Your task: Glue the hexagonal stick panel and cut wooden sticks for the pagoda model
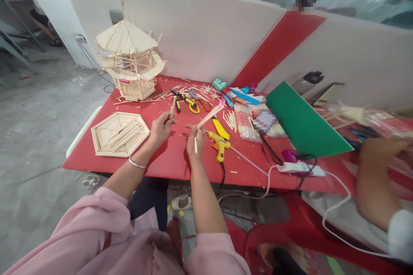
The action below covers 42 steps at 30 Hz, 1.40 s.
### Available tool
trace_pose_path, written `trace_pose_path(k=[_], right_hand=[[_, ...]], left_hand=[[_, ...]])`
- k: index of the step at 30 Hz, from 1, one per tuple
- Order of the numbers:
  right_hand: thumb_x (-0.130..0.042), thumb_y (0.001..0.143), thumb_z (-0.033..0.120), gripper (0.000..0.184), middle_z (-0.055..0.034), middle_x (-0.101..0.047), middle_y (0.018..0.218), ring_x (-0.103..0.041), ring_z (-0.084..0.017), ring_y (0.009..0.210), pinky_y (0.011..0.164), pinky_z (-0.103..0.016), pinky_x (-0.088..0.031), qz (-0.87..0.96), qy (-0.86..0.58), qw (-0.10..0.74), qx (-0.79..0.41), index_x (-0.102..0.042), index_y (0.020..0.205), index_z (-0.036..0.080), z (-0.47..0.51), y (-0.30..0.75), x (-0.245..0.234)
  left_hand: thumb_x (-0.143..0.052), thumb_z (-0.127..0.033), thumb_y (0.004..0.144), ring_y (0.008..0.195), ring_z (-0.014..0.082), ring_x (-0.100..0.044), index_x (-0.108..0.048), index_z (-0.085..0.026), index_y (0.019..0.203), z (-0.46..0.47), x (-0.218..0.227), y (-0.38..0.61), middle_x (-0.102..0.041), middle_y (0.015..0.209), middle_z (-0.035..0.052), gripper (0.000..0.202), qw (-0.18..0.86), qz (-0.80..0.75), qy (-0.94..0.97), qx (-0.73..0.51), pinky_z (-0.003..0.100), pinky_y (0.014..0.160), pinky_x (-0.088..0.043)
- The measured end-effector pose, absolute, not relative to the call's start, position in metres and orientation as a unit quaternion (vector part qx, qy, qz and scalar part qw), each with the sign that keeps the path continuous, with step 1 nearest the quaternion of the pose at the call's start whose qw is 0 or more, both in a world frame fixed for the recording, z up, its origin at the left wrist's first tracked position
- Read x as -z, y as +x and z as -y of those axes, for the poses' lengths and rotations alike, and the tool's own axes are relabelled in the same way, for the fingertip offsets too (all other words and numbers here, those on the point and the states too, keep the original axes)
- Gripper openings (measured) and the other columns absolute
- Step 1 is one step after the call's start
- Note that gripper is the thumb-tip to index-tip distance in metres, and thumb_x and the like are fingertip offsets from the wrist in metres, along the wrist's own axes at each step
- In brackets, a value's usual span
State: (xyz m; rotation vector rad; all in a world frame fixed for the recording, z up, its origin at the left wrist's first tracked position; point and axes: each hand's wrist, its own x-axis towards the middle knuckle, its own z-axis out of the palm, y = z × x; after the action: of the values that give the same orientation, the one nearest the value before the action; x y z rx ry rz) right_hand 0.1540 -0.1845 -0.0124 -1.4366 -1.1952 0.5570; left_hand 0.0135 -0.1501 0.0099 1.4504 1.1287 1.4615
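Note:
My left hand (162, 126) is closed on a few short wooden sticks (173, 106) that point up from the fingers. A bundle of longer wooden sticks (209, 114) is gripped in my right hand (196, 139), fanned out toward the upper right, with one end poking out below. Left of my hands lies a flat hexagonal stick panel (98, 134) with loose sticks (127, 134) on top. Just right of my right hand are a yellow glue gun (221, 146) and a yellow-and-black utility knife (220, 129). Pliers and scissors (193, 106) lie beyond my hands.
A stick-built pagoda model (132, 64) stands at the back left. Stick packs (247, 124), a green board (305, 122) and a white power strip (301, 168) with cables occupy the right. A co-worker's arm (374, 180) is at far right. A white partition (200, 30) borders the red table (158, 161).

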Motion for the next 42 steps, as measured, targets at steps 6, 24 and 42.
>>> trace_pose_path(k=[6, 24, 42], right_hand=[[-0.023, 0.099, 0.065, 0.055, -0.0029, -0.066, 0.078, -0.063, -0.019, 0.064, 0.060, -0.031, -0.049, 0.516, -0.624, 0.520, -0.272, -0.051, 0.116, 0.022, 0.179, 0.150, 0.018], [-0.037, 0.098, 0.023, 0.036, -0.0095, -0.071, 0.112, -0.063, -0.021, 0.106, 0.095, -0.032, -0.045, 0.711, -0.603, 0.248, -0.264, -0.068, 0.116, 0.019, 0.122, 0.124, -0.007], [-0.059, 0.087, 0.051, 0.069, -0.0214, -0.052, 0.144, -0.046, -0.037, 0.135, 0.109, -0.048, -0.037, 0.683, -0.720, 0.119, -0.045, -0.048, 0.144, 0.013, 0.051, 0.152, -0.041]], left_hand=[[-0.062, -0.025, 0.074, 0.071, 0.0188, -0.066, -0.066, -0.019, 0.072, 0.161, 0.009, 0.024, -0.069, 0.073, 0.0050, 0.008, 0.471, -0.450, 0.543, -0.530, 0.031, 0.065, -0.055], [-0.052, -0.017, 0.080, 0.067, 0.0144, -0.060, -0.065, -0.018, 0.084, 0.176, 0.012, 0.010, -0.066, 0.071, -0.0013, 0.014, 0.373, -0.520, 0.546, -0.540, 0.025, 0.070, -0.049], [-0.048, -0.019, 0.087, 0.064, 0.0127, -0.064, -0.051, -0.022, 0.075, 0.182, 0.011, 0.017, -0.067, 0.069, -0.0022, 0.012, 0.332, -0.555, 0.551, -0.527, 0.021, 0.064, -0.048]])
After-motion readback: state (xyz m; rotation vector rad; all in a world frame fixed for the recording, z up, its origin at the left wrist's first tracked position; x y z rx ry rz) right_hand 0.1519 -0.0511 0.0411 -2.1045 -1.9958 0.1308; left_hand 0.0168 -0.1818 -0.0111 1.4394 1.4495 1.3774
